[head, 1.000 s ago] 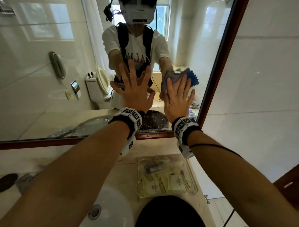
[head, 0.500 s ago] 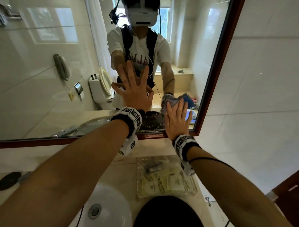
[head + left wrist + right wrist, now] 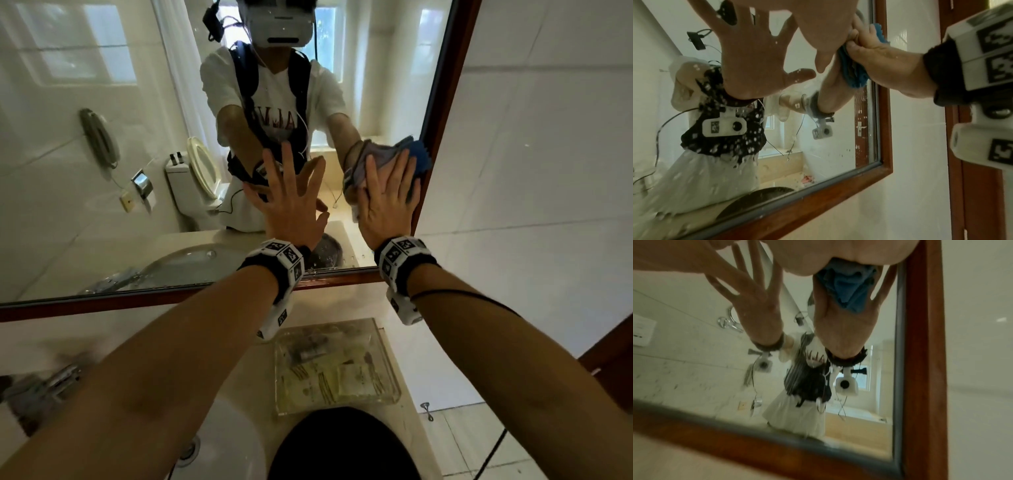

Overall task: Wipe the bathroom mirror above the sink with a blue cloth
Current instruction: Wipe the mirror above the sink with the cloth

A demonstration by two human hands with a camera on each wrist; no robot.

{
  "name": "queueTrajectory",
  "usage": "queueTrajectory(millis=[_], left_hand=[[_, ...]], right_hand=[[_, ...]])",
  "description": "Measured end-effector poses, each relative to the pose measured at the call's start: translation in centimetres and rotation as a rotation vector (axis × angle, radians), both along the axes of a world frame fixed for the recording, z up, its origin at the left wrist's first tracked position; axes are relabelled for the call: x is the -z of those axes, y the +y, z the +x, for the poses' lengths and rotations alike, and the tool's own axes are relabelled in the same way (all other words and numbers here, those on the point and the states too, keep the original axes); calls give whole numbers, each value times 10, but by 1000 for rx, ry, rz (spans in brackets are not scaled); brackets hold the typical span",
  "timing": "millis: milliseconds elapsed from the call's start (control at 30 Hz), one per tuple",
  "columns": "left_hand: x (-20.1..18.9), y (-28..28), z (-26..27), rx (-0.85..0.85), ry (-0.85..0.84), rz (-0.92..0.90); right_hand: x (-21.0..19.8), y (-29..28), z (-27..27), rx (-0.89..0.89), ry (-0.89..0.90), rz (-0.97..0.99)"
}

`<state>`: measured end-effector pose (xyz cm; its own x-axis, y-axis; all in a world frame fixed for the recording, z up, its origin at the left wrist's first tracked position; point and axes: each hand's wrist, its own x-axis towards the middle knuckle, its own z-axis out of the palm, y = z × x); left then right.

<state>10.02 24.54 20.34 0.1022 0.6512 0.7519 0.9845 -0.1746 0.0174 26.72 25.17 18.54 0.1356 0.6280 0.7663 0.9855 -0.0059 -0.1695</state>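
Observation:
The mirror [image 3: 102,171] has a brown wooden frame [image 3: 442,120]. My left hand [image 3: 291,202] lies flat on the glass with its fingers spread and holds nothing. My right hand [image 3: 387,202] presses the blue cloth [image 3: 419,157] flat against the glass with straight fingers, right beside the frame's right side. The cloth [image 3: 854,73] bunches under the right palm [image 3: 885,65] in the left wrist view. In the right wrist view it [image 3: 849,288] shows below the palm together with its reflection. White water spots [image 3: 719,146] dot the lower glass.
Below the mirror are the counter with a white sink basin [image 3: 222,445], a faucet [image 3: 51,383] at the left and a clear tray of toiletry packets [image 3: 335,370]. White wall tiles [image 3: 531,171] lie to the right of the frame, with a brown door edge [image 3: 609,359] lower right.
My right hand slid the cloth down to the mirror's bottom edge, then back up and nearer the right side of the frame. The left hand stayed flat on the glass.

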Motion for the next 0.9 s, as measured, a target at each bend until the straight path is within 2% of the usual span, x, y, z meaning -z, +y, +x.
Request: queueTrajectory(millis=[233,367,500,733,800,900], left_hand=[[11,-1,3,-31,-3,-3],[12,-1,0,-21,9,-10],[8,-5,-4,-17,14,-60],[2,-8,-26,62,-65,-46],[-1,-9,-35,39,-73,-46],[-2,-9,-51,28,-54,-55]], right_hand=[[118,-28,3,-16,13,-214],[139,-36,-6,-22,95,-284],[115,-32,-14,-69,141,-293],[-7,1,-27,-109,-85,3],[-20,4,-35,-114,-96,36],[-19,3,-51,-147,-119,46]])
